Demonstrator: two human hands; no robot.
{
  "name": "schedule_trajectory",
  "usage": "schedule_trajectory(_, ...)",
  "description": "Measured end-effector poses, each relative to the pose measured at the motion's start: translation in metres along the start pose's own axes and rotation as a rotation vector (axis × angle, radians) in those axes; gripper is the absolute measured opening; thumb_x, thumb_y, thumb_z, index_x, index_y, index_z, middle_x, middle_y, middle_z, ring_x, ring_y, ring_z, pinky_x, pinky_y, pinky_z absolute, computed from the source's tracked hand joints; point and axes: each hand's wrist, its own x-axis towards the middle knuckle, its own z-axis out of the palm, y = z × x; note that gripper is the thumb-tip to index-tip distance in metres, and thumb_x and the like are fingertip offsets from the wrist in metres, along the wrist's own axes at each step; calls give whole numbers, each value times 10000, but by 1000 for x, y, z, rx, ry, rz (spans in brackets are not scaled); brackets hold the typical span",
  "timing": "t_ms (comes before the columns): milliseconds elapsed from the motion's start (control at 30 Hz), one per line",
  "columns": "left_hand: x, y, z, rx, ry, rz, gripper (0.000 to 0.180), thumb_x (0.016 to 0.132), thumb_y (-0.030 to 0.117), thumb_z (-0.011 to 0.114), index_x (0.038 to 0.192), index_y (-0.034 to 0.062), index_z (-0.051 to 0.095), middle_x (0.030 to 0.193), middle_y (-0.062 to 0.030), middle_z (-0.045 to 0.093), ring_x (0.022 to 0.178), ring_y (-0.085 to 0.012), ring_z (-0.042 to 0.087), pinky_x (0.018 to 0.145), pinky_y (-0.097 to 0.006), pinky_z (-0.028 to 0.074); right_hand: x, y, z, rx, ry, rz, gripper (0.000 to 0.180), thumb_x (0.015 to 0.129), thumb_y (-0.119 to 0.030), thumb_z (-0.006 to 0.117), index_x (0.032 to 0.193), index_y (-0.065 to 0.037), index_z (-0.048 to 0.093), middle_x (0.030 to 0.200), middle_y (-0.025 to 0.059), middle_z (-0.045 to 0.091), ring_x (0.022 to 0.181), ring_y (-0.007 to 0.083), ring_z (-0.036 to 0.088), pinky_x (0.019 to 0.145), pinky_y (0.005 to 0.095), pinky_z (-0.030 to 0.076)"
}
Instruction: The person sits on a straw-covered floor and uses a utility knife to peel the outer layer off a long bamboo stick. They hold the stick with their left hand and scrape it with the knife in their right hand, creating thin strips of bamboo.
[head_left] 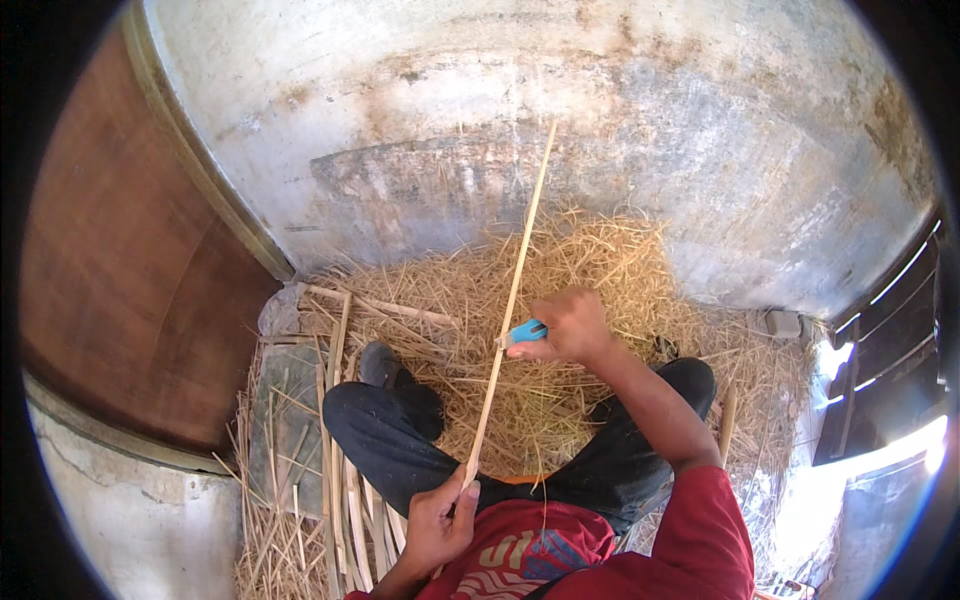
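Observation:
A long, pale bamboo strip [526, 232] slants from my lap up toward the wall. Near its lower end my left hand [440, 523] is closed around it, the thumb lying along the strip. My right hand [572, 325] is wrapped round a small blue-handled tool [527, 332], held against the strip about midway along. The working edge of that tool is too small to make out. Both of my legs are bent, with the strip passing between them.
Thin shavings [600, 260] cover the floor around me and heap against the stained wall [480, 90]. More split strips [345, 520] lie by my left leg, next to a grey slab [285, 410]. A brown door panel [130, 260] stands at left; dark slats [885, 350] are at right.

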Motion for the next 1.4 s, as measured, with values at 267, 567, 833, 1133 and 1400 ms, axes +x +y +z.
schedule_trajectory(267, -24, -12, 5, -50, -109, -30, 301, 889, 54, 575, 1155, -87, 567, 805, -153, 672, 710, -67, 585, 636, -218, 473, 16, 89, -13, 11, -146, 898, 674, 819, -700, 464, 575, -93, 629, 417, 67, 471, 408, 231, 532, 416, 359, 426)
schedule_trajectory(567, -34, -22, -3, -53, -302, -179, 305, 935, 132, 531, 1174, -51, 578, 987, -134, 683, 887, -107, 605, 818, -249, 468, -14, 153, -21, -215, -158, 706, 733, 811, -748, 398, 734, -80, 689, 523, 93, 572, 501, 246, 585, 511, 402, 478)
schedule_trajectory(833, -64, -48, -7, -1, -322, -115, 313, 952, 211, 532, 1178, 1, 584, 787, -21, 598, 690, -83, 536, 641, -236, 445, -75, 247, -52, -266, -74, 1309, 855, 844, -744, 287, 806, 14, 682, 898, 297, 634, 914, 425, 617, 808, 499, 463)
schedule_trajectory(1133, 7, -35, 3, -360, -154, -203, 290, 944, 94, 516, 1195, -41, 571, 623, 81, 445, 532, -8, 392, 485, -177, 330, -52, 128, -55, -1, -239, 1089, 776, 851, -712, 362, 708, 0, 636, 650, 217, 607, 664, 345, 624, 662, 447, 482)
schedule_trajectory(1400, 43, -27, 12, -558, -191, -204, 341, 985, 210, 452, 1227, -8, 551, 515, 39, 420, 389, -29, 365, 367, -191, 299, -54, -72, -13, 261, -291, 282, 543, 753, -626, 617, 646, -93, 629, 512, 106, 542, 460, 288, 568, 454, 392, 437)
